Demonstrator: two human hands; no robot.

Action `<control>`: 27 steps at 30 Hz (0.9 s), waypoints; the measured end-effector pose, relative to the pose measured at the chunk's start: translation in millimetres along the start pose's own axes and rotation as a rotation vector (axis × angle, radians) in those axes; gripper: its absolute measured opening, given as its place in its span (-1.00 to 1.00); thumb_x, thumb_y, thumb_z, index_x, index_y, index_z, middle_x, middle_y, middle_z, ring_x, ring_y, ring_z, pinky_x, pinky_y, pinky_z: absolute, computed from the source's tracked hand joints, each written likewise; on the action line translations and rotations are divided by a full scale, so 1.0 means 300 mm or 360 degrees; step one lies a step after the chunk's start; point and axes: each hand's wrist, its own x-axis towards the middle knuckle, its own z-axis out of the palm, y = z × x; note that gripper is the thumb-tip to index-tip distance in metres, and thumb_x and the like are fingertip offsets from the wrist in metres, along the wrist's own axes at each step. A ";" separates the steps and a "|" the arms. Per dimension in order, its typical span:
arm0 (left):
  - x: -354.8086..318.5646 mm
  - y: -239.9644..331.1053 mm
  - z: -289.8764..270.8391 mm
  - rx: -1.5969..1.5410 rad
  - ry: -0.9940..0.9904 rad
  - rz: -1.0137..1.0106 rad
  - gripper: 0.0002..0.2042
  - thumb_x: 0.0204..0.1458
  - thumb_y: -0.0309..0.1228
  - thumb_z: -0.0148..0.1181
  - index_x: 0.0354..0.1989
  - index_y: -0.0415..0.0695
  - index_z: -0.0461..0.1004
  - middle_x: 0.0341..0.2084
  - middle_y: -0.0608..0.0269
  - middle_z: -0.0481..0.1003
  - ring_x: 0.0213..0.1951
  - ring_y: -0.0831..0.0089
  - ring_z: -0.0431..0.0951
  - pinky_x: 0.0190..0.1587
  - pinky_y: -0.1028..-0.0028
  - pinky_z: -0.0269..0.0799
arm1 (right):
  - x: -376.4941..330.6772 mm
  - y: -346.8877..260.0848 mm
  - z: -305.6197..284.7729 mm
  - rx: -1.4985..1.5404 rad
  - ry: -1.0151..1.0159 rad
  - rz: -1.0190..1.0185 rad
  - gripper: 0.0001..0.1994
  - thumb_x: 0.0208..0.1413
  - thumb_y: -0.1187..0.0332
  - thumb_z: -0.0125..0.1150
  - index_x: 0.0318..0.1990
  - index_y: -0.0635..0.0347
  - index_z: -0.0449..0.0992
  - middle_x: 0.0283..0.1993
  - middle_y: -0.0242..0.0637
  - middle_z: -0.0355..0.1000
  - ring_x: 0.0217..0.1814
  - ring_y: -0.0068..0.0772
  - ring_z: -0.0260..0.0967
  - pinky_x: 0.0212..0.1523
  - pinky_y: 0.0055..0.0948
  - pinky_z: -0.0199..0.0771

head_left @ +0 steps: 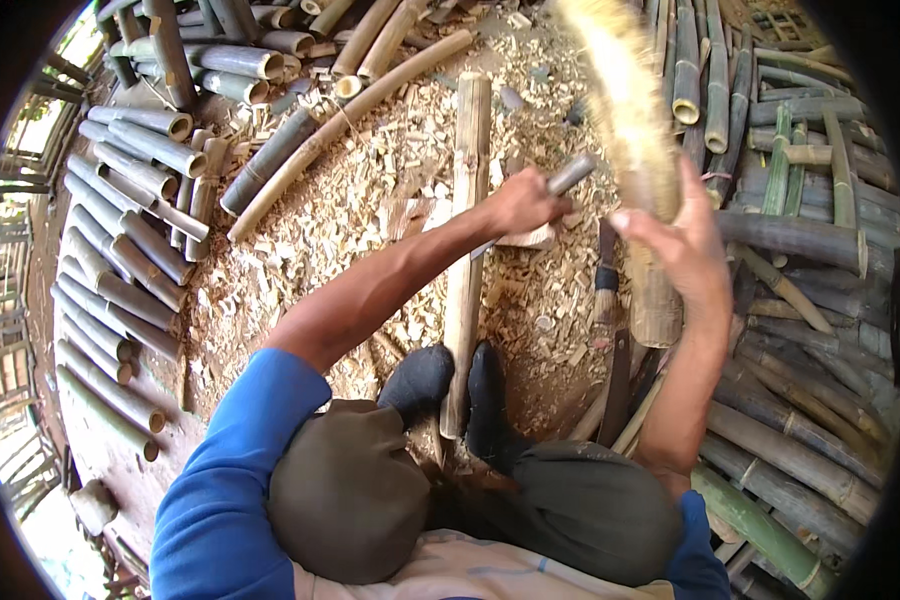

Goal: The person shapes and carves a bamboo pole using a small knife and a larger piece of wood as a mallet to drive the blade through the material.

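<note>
You're gripping the grey tool in your closed left hand by the pole your feet are apparently steadying between them, while your spread right hand is overlapping blurred bamboo, hold unclear.

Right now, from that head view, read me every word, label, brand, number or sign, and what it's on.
None: no readable text shows.
Bamboo piece by the right hand: no lettering visible; its upper part is blurred.
Tool handle in the left hand: no lettering visible.
Pale shirt front: faint blue marks, not legible as words.
</note>
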 end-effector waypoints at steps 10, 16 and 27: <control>-0.336 0.267 0.167 0.0442 -0.1048 0.0868 -0.88 -0.02 -0.42 0.37 -0.41 -0.19 0.58 -0.50 0.16 0.58 -0.41 0.31 0.60 -0.36 0.32 0.56 | -0.228 0.078 -0.094 0.0471 0.0605 0.0043 -0.46 0.10 0.43 0.30 0.22 0.37 0.29 -0.18 -0.14 0.47 -0.31 -0.38 0.51 -0.40 -0.40 0.60; -0.251 0.112 0.059 -0.0895 -0.0339 0.0044 -0.74 0.14 -0.26 0.33 -0.51 -0.16 0.57 -0.57 0.30 0.58 -0.56 0.64 0.49 -0.50 0.45 0.41 | -0.241 0.092 -0.012 0.0622 0.0436 0.0047 -0.49 0.11 0.46 0.28 0.21 0.35 0.29 -0.16 -0.14 0.46 -0.30 -0.39 0.50 -0.39 -0.41 0.60; -0.231 -0.038 0.077 -0.0987 -0.0255 0.0015 -0.76 0.20 -0.21 0.33 -0.35 -0.15 0.60 -0.62 0.37 0.53 -0.68 0.71 0.34 -0.66 0.58 0.18 | -0.251 0.093 0.035 0.0606 0.0349 0.0118 -0.44 0.06 0.46 0.32 0.22 0.34 0.29 -0.17 -0.13 0.46 -0.32 -0.36 0.52 -0.41 -0.39 0.60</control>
